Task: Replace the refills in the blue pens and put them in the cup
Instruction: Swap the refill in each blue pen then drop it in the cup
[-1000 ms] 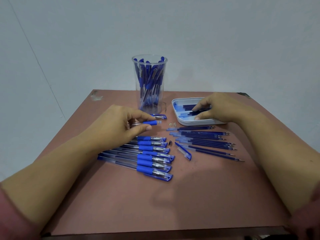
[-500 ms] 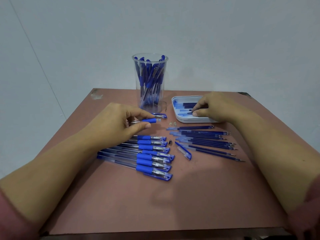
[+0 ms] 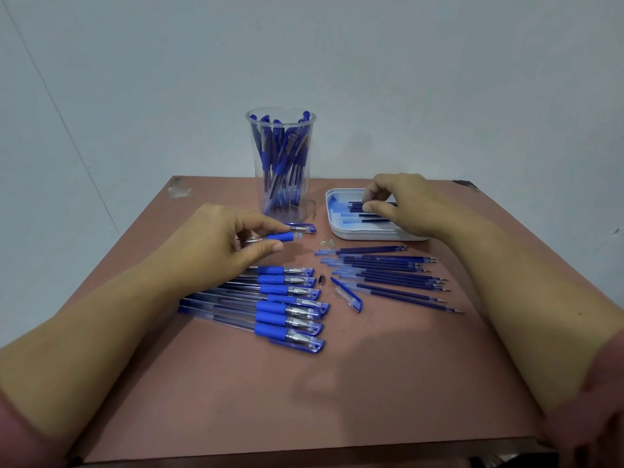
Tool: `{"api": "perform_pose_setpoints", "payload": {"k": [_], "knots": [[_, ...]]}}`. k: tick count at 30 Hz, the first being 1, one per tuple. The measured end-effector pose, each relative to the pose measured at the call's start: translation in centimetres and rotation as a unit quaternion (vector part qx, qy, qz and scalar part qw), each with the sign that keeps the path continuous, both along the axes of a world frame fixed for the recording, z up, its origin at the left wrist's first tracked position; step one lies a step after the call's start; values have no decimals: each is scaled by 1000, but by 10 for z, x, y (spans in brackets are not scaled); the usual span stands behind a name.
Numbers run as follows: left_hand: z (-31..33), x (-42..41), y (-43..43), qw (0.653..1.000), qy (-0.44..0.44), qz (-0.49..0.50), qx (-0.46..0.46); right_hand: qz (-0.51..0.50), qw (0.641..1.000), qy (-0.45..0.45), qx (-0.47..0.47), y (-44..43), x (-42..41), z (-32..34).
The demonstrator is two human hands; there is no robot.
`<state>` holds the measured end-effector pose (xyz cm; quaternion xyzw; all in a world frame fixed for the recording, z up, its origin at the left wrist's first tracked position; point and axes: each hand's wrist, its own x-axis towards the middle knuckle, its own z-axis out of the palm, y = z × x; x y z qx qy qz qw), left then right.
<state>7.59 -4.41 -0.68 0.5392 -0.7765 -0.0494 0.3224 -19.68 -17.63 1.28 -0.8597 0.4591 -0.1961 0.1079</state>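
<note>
While a pen barrel [image 3: 282, 237] is pinched by left hand [image 3: 216, 241], a refill [image 3: 356, 207] in tray [image 3: 337, 233] is pinched by right hand [image 3: 408, 207].

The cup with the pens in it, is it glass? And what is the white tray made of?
The cup looks like clear plastic, though glass cannot be ruled out: you can see the pens straight through its thin, shiny wall. The tray looks like white plastic, smooth and slightly glossy, with rounded corners and a raised rim.
</note>
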Motion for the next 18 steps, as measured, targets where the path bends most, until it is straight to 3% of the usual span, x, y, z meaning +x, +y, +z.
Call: {"api": "perform_pose_setpoints", "payload": {"k": [10, 18], "knots": [[2, 2, 2, 1000, 12, -10, -23, 92, 987, -120, -58, 71, 7, 13], [1, 1, 2, 999, 14, -13, -27, 116, 986, -119, -31, 72, 14, 4]]}}
